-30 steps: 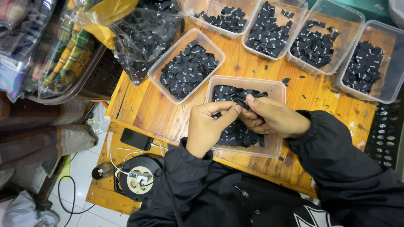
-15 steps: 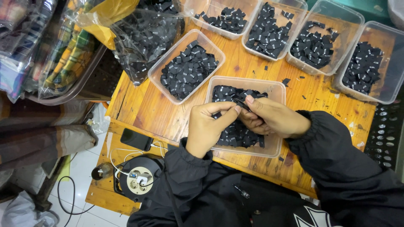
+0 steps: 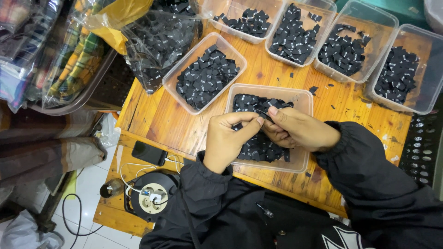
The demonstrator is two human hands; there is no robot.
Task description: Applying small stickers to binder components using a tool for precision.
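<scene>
Wooden table [image 3: 152,115] carries clear tubs of small black labels. Nearest tub [image 3: 302,159] sits under both hands. Left hand [image 3: 228,140] and right hand [image 3: 300,131] meet above it, fingertips pinched together on one black label [image 3: 264,114], just over the tub's heap.

A slatted, orange-brown wooden table [image 3: 184,124] carried six clear rectangular plastic tubs of small black fabric labels: one near tub [image 3: 302,159] under the hands, one tub just beyond it to the left [image 3: 175,76], and a row of four tubs [image 3: 369,18] along the far edge. A clear plastic bag of the same labels [image 3: 157,41] lay at the far left corner, and a few stray black labels [image 3: 314,89] sat on the bare wood. On a lower wooden board [image 3: 110,216] lay a black phone [image 3: 148,153] and a black round cable reel [image 3: 152,197].
</scene>
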